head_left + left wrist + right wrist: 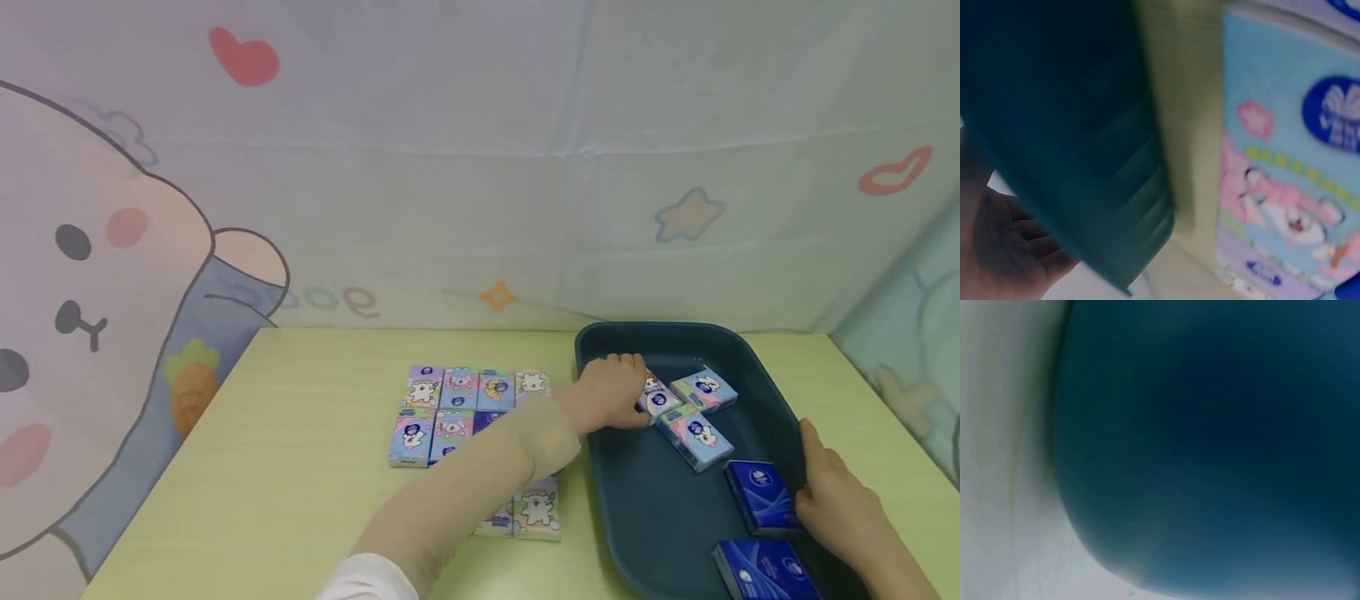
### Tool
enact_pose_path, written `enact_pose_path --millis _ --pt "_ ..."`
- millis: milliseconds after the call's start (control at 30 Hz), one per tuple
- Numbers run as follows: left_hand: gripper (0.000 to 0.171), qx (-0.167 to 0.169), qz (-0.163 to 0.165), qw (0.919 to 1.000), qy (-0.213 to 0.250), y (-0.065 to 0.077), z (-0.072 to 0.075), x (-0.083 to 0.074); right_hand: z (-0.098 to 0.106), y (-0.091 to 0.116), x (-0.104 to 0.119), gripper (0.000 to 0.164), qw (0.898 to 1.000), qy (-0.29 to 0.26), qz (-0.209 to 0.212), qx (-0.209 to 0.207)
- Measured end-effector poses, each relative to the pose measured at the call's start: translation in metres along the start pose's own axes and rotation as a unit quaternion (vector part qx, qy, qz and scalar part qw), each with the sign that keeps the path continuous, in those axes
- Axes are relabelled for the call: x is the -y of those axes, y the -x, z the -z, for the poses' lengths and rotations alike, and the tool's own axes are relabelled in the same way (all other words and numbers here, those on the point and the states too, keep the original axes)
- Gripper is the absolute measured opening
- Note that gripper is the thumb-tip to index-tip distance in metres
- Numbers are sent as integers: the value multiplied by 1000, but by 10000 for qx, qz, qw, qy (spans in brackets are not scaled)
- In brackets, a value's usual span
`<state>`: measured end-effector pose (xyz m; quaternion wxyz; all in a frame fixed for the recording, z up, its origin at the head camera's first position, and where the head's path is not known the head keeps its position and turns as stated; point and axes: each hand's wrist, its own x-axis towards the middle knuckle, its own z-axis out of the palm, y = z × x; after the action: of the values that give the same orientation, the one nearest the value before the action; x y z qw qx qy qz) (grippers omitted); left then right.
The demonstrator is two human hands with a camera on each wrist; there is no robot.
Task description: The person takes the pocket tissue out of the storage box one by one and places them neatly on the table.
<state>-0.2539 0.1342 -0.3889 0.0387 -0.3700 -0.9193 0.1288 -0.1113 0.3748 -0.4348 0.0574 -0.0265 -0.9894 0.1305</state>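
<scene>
My left hand (pixel 611 392) reaches over the left rim of a dark teal tray (pixel 637 508) and pinches a small patterned tissue pack (pixel 657 398) between thumb and fingers. Beside that pack lie two more patterned tissue packs, one pale blue (pixel 696 437) and another (pixel 705 388) behind it. My right hand (pixel 843 504) grips the tray's right rim, thumb on the inner side. Close to that thumb is a dark blue tissue pack (pixel 761 497). In the left wrist view, the tray's wall (pixel 1104 156) partly covers the left hand (pixel 1004 250).
Left of the tray, patterned tissue packs (pixel 411 437) stand in rows on the pale yellow table (pixel 262 467), partly hidden by the left forearm. A second dark blue pack (pixel 765 571) lies near the tray's front. A printed cloth (pixel 420 200) hangs behind the table.
</scene>
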Motion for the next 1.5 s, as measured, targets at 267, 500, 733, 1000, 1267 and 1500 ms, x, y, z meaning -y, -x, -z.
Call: enact_pose_path --millis 267,500,733,1000,1267,1500 --pt "70 204 126 9997 -95 -16 -17 -15 0 0 0 85 10000 10 -10 -7" --pt "68 299 210 9993 15 -22 -20 -22 -1 0 0 84 9999 -32 51 -109" --pt "65 205 332 9990 211 -23 -20 -23 -1 0 1 82 9998 -48 67 -162" --pt "73 108 565 9974 425 -22 -18 -26 -1 0 1 82 10000 -50 25 -67" --pt "68 -89 684 9957 622 -18 -7 -23 -3 0 0 83 9998 -60 66 -165" --pt "69 -179 606 9947 816 -5 10 -14 -2 0 0 84 10000 -41 21 -51"
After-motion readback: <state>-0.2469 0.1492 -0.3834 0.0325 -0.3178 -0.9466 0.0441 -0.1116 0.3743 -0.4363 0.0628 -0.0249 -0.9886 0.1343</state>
